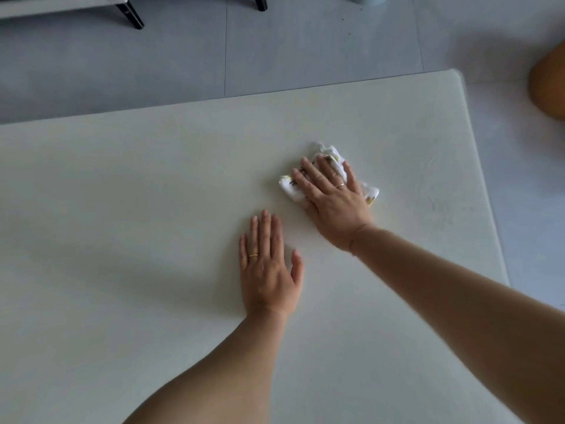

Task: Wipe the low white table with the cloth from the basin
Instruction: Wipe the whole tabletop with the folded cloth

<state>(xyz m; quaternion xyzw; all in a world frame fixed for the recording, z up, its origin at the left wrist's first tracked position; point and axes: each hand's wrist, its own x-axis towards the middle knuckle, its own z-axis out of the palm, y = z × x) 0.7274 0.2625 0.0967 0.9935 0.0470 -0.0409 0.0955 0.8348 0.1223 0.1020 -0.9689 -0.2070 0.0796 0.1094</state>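
The low white table [122,194] fills most of the view. A crumpled white cloth [328,153] with small yellow and brown marks lies on it, right of centre. My right hand [331,198] presses flat on the cloth with straight, spread fingers, hiding its middle. My left hand [269,270] rests flat on the bare tabletop just below and to the left, fingers straight, touching no cloth. Faint streaks show on the surface to the right of the cloth.
The table's far edge and rounded right corner [458,76] border a grey tiled floor [183,56]. An orange-brown rounded object [548,84] sits off the right side. Dark furniture legs [131,15] stand at the top left.
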